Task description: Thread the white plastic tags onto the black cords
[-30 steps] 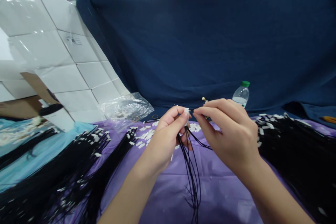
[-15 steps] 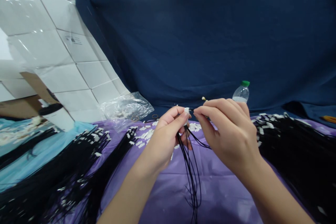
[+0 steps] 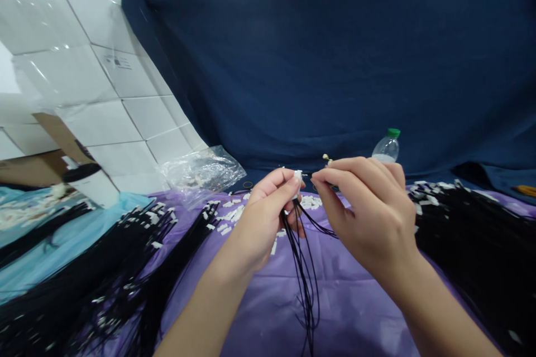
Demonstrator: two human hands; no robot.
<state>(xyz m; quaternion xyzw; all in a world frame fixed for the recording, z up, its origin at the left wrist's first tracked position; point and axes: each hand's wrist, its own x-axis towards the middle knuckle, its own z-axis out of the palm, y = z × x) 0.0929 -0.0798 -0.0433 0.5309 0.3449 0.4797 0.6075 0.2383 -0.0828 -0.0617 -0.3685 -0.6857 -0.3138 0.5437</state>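
Between thumb and fingers, my left hand pinches a small white connector. Several thin black wires hang below it over the purple cover. Just right of the connector, my right hand pinches the end of a black wire, whose tip points at the connector. A slight gap shows between the right fingertips and the connector. Loose white connectors lie on the purple cover behind my left hand.
Bundles of black wires with white ends lie at left and right. A green-capped bottle stands behind my right hand. A clear plastic bag lies by the wrapped white boxes. Behind hangs a blue cloth.
My right hand has moved slightly right, away from the connector, and a little more of the wire's tip shows. My left hand has hardly moved.
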